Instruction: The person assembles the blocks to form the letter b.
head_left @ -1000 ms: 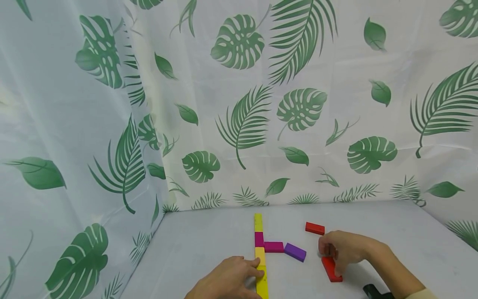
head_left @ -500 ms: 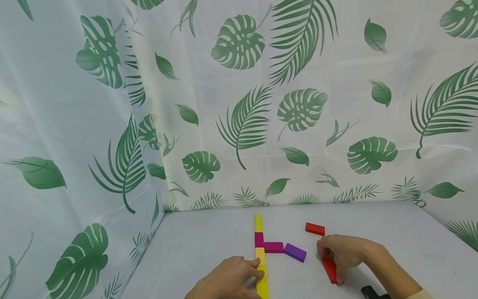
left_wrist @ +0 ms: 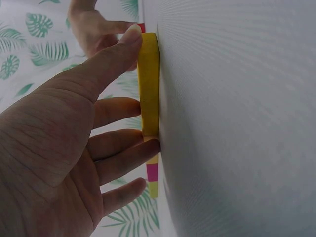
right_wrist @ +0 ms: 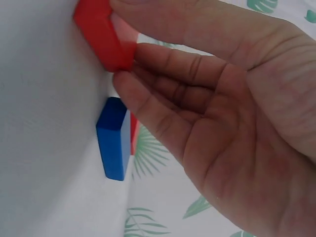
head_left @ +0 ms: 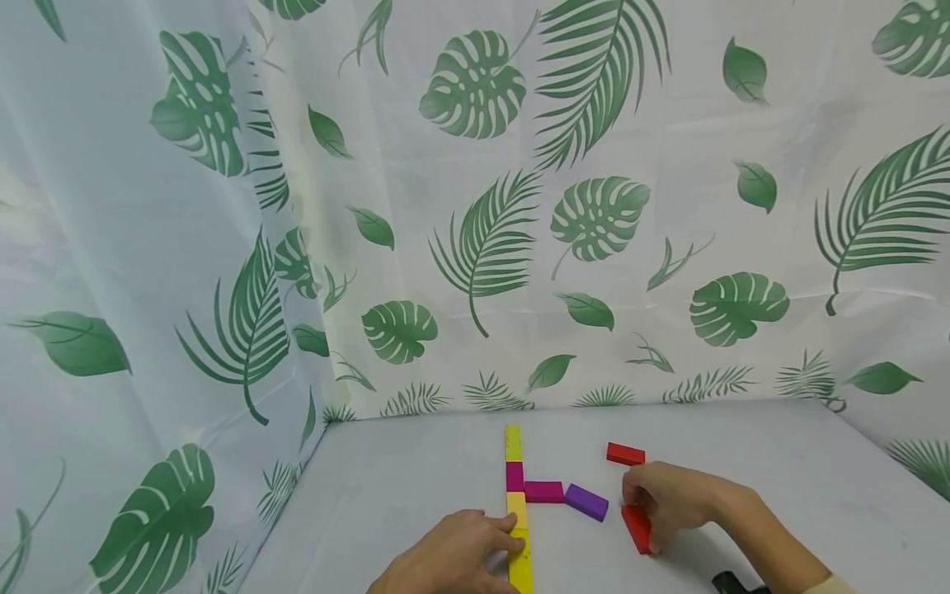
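Note:
My left hand (head_left: 451, 551) rests its fingers and thumb along the left side of a yellow block (head_left: 522, 565) at the near end of a straight row. In the left wrist view the thumb touches that block's near end, while one fingertip reaches the light orange block (head_left: 516, 505) beyond. Above it in the row come a magenta block (head_left: 515, 477) and a lime-yellow block (head_left: 513, 442). My right hand (head_left: 679, 497) pinches a red block (head_left: 634, 528) lying slantwise, partly covered by the fingers. A blue block (right_wrist: 113, 143) stands beyond those fingers in the right wrist view.
Another magenta block (head_left: 544, 492) branches right from the row, followed by a tilted purple block (head_left: 586, 502). A second red block (head_left: 626, 454) lies farther back. Some black object (head_left: 735, 584) shows below my right forearm. Leaf-print curtains (head_left: 668, 206) enclose the white tabletop (head_left: 401, 470).
My right hand has moved left, bringing the red block closer to the purple block. My left hand and the row have stayed put.

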